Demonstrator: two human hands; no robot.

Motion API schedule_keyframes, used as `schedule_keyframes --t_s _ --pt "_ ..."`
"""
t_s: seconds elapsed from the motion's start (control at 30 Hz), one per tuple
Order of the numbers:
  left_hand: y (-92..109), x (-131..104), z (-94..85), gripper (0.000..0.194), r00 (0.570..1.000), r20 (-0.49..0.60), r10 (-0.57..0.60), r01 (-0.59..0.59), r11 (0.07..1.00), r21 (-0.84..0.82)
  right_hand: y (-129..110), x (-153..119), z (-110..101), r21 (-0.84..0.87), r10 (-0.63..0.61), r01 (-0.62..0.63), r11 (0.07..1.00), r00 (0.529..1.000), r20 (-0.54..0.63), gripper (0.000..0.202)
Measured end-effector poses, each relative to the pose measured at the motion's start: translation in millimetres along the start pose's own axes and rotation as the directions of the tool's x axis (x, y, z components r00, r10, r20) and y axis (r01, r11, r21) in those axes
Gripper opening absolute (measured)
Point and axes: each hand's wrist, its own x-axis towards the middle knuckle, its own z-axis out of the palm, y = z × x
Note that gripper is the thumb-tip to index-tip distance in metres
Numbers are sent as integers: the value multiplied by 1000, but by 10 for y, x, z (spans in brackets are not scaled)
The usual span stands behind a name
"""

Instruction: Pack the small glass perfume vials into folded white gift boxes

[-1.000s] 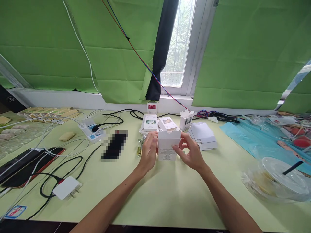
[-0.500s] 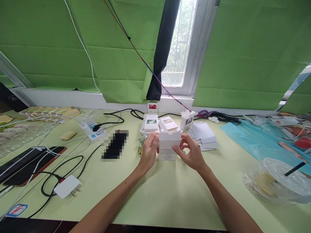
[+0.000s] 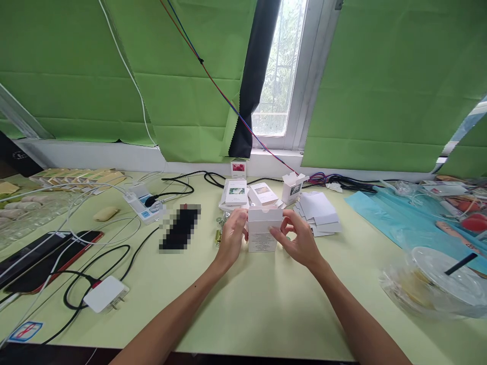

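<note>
A small white carton (image 3: 262,239) with printed text on its near face stands upright in front of me, its top flap raised. My right hand (image 3: 300,238) grips its right side, the thumb pressed on the near face and the fingers behind. Along the left edge, my left hand (image 3: 233,235) is closed with its fingertips at the carton; what they grip there is partly hidden. Behind the hands lie two white boxes with pictures, one box (image 3: 236,191) and another box (image 3: 263,193). An open-topped box (image 3: 292,187) stands to their right, near a stack of flat white cartons (image 3: 317,210).
Small gold and silver items (image 3: 218,237) lie left of my left hand. A power strip (image 3: 142,205), phones (image 3: 57,253), a white charger (image 3: 106,294) and looping cables occupy the left. At right are a lidded cup in plastic (image 3: 437,279) and a blue sheet (image 3: 384,218).
The left fingers have shifted slightly at the carton's left edge. The carton and my right hand stay nearly in place.
</note>
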Motion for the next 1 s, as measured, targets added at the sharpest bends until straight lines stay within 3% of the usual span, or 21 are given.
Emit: schedule_keyframes --t_s 0.47,0.77,1.0 --pt "36 -9 -31 45 997 67 -24 21 999 33 -9 1 -1 19 7 -7 1000 1000 -15 25" --pt "44 -9 -33 35 997 72 4 -6 1000 25 -9 -1 -31 163 87 -88 983 996 10 49" --pt "47 0 -29 30 997 80 10 -11 1000 9 -13 -2 -32 235 137 -137 962 990 17 47"
